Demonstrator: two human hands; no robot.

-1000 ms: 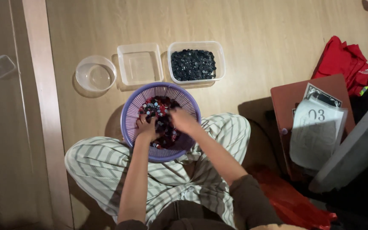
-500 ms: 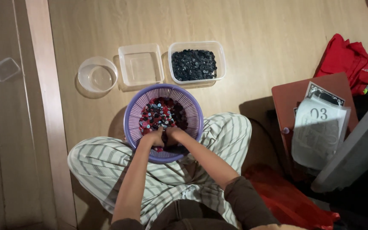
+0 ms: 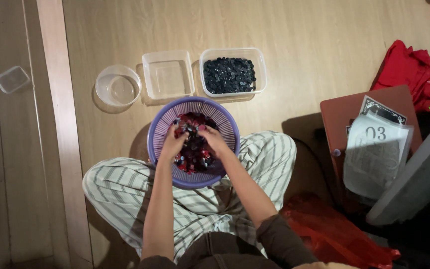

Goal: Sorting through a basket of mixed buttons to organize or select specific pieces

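Both hands, left (image 3: 171,144) and right (image 3: 213,140), shifted farther into purple basket (image 3: 158,132); fingers curled, pinching mixed buttons (image 3: 193,152).

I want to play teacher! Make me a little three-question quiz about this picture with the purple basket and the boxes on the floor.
1. True or false: both hands are inside the purple basket.
2. Which container on the floor holds the dark pieces?
A. the round clear bowl
B. the middle square tub
C. the right-hand clear tub
3. Fill in the blank: the basket sits on the person's crossed legs, in ______ trousers.

Key
1. True: both hands are among the red and dark pieces.
2. C
3. striped
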